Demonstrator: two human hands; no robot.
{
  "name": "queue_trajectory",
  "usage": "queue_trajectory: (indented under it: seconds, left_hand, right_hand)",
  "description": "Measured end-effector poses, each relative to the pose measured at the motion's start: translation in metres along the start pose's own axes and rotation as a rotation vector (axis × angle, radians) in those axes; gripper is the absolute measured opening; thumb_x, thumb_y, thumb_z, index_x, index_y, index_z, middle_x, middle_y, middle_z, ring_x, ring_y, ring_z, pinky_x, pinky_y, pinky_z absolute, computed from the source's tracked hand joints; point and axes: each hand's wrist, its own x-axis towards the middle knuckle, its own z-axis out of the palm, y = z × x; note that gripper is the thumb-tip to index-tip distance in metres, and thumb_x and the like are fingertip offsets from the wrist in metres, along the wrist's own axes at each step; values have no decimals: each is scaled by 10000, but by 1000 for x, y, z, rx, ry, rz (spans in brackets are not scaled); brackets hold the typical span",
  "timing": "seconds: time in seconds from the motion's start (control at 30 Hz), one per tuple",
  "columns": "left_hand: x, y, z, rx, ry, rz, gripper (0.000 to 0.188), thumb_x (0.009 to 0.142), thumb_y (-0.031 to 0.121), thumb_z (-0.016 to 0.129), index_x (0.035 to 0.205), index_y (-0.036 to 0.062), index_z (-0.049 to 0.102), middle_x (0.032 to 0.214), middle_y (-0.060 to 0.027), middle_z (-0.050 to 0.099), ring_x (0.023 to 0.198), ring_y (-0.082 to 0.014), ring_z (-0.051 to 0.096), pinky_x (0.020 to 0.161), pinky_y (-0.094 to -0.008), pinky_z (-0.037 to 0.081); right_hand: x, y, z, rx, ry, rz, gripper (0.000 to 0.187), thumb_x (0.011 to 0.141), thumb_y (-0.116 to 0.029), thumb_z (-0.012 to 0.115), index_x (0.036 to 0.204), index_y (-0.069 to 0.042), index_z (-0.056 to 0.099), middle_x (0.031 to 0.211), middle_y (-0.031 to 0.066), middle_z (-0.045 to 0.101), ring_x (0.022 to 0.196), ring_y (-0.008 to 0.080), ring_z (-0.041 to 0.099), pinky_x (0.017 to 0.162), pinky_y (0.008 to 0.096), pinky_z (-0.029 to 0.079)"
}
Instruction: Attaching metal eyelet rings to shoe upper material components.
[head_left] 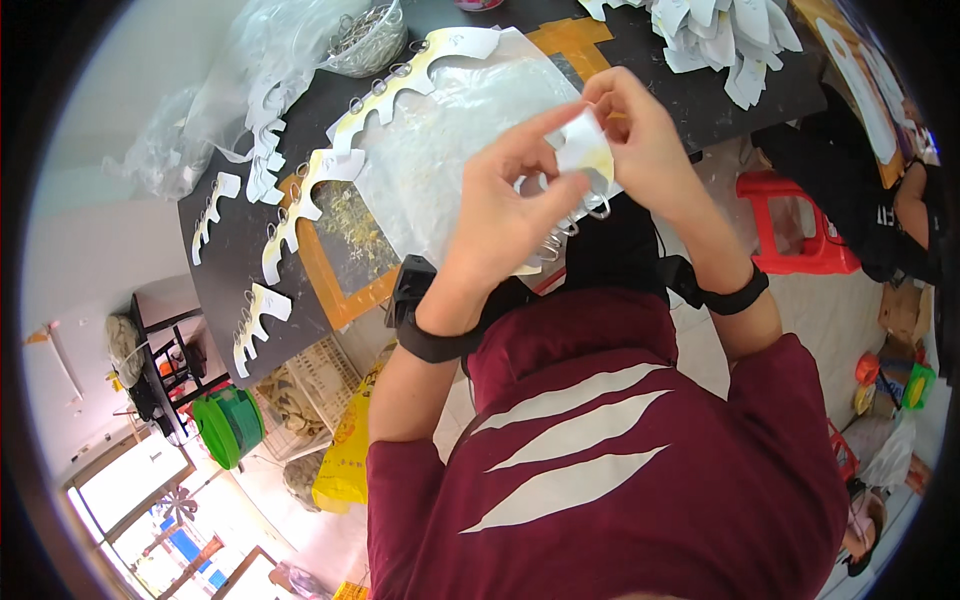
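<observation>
My left hand [505,200] and my right hand [640,140] are together over the near edge of the table. Between them they pinch a white strip [588,150] with a yellowish edge, apparently paper or card. Several metal rings [598,208] hang along the strip's lower edge, by my left thumb; part of the strip is hidden behind my left hand. Under my hands lies a sheet covered in clear plastic [430,150]. To its left a long scalloped strip with rings [350,122] rests on the sheet's edge, and another ringed strip [300,205] lies beside it.
Smaller ringed strips [262,318] lie at the dark table's [225,290] left side. A basket of metal rings [372,40] and plastic bags [270,60] stand at the far left. White pieces [725,35] are heaped far right. A red stool [795,225] stands right of the table.
</observation>
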Motion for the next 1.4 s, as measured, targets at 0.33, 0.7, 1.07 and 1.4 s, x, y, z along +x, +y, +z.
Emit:
queue_trajectory:
  seconds: [0.33,0.7,1.07,1.4]
  left_hand:
    - [-1,0,0,55,162,-51,512,742,-32,592,1244,20,506,653,69,433,610,-17,423,562,-169,329]
    - [-4,1,6,-27,196,-81,528,729,10,622,1241,24,496,675,19,542,597,-25,423,541,-178,342]
    - [-3,-5,8,-588,216,-245,548,790,97,669,1264,-3,412,908,-75,616,756,-79,545,625,-192,407]
    - [-10,-8,-1,-235,139,-270,203,808,135,673,908,-26,598,801,-64,637,684,-76,569,591,-212,436]
  right_hand:
    - [-26,-21,-9,532,-74,207,298,792,-52,640,1055,-40,500,786,13,584,605,24,443,537,166,346]
    - [-27,-24,-9,324,-36,136,395,778,-56,661,1116,-24,459,753,32,607,663,62,569,566,175,410]
    - [-21,-21,-8,482,-125,189,363,813,-55,607,1143,-34,457,786,26,600,675,56,531,562,188,397]
    - [-14,-24,-9,447,-91,167,331,823,-61,587,1133,-40,473,812,18,591,567,23,461,507,169,365]
